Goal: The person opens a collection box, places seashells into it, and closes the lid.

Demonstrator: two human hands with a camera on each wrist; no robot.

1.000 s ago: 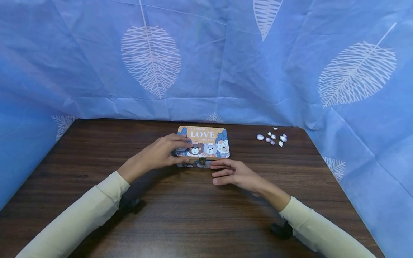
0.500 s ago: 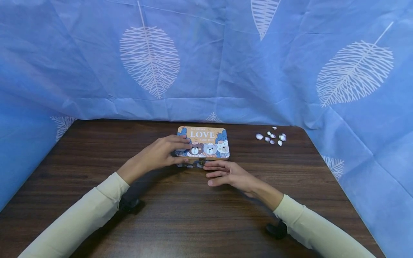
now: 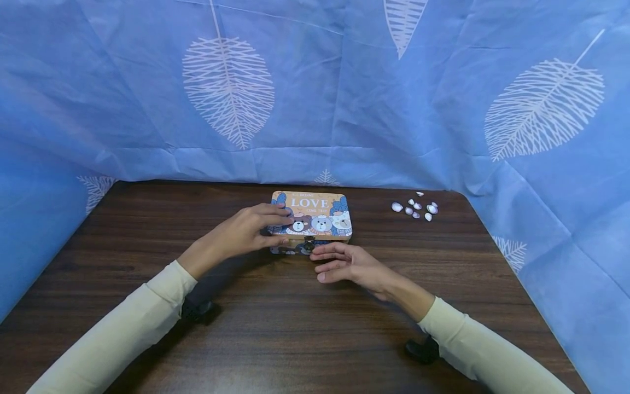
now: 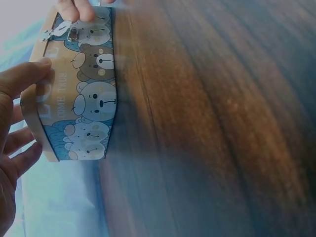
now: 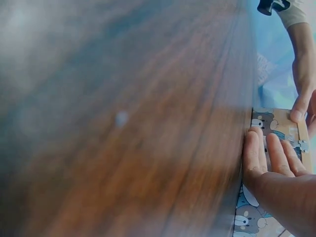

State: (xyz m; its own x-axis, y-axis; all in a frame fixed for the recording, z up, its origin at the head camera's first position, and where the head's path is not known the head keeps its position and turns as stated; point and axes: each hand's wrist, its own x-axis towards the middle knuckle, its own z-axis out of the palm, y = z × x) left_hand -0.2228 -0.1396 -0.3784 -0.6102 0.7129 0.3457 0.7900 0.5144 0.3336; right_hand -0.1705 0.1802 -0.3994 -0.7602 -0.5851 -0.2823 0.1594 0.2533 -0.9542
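The tin box [image 3: 320,203] has bears and the word LOVE printed on its lid and stands at the table's far side. My left hand [image 3: 248,230] grips its left end, fingers over the lid and thumb on the front edge. In the left wrist view, the metal clasp [image 4: 61,28] is flipped outward, and a dark seam runs under the lid's rim beside it. My right hand [image 3: 351,265] has its fingers extended, tips at the front face just below the clasp. In the right wrist view, these fingers partly cover the box's printed front [image 5: 262,120].
Several small white and purple seashells [image 3: 396,207] lie loose right of the box. The dark wooden table [image 3: 305,334] ends behind it at a blue curtain [image 3: 315,109] with white leaf prints. Dark wrist cameras [image 3: 422,350] hang below both sleeves.
My right hand has shifted left along the box's front to the clasp. The lid's front edge now stands slightly higher. The left hand keeps its place, and the seashells lie as before.
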